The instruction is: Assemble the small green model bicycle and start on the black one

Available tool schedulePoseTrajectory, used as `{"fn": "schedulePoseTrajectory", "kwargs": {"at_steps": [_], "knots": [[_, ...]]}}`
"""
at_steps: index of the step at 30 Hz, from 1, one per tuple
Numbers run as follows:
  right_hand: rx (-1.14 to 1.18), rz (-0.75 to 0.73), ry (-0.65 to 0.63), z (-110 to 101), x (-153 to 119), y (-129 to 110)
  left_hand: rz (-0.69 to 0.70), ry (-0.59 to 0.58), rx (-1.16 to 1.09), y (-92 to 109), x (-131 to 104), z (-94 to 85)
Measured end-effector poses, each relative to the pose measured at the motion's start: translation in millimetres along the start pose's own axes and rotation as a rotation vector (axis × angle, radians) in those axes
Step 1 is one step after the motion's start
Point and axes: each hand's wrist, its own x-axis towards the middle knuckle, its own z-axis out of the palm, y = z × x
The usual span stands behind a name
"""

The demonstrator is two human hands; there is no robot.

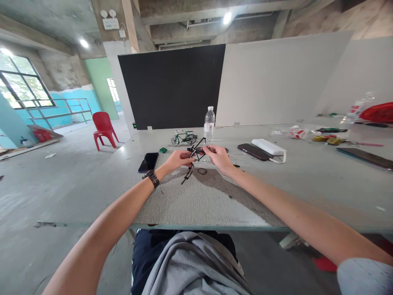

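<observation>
Above the grey table [184, 205], my left hand [180, 159] pinches a small black model bicycle frame [199, 155] from the left. My right hand [216, 156] grips the same frame from its right side, with fingers pressed together. Both hands are close together. Below them a thin black ring [202, 171] lies flat on the table, and a slim black part [186, 177] lies to its left. Behind the hands stands a green model bicycle [184, 138]. Some small dark parts near my right hand are partly hidden by it.
A clear bottle [209, 123] stands behind my hands. One phone [148, 162] lies left, another [254, 151] right beside a white power bank [268, 147]. A small green object [163, 150] is near the left phone. Farther right are a dark tablet-like object [365, 157] and wrappers.
</observation>
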Motion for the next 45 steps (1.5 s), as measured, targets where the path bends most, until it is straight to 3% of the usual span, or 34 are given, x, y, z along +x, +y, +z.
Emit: {"fn": "schedulePoseTrajectory", "kwargs": {"at_steps": [13,38,45], "knots": [[-0.004,0.023,-0.006,2.8,-1.7,-2.1,-0.039,0.044,0.059,7.3,-1.0,2.3],[-0.08,-0.022,-0.023,1.4,-4.1,-4.7,-0.106,0.057,0.079,5.4,-1.1,-0.3],[-0.123,-0.052,-0.022,1.8,-4.4,-5.3,-0.13,0.109,0.07,3.6,0.4,-1.0]]}}
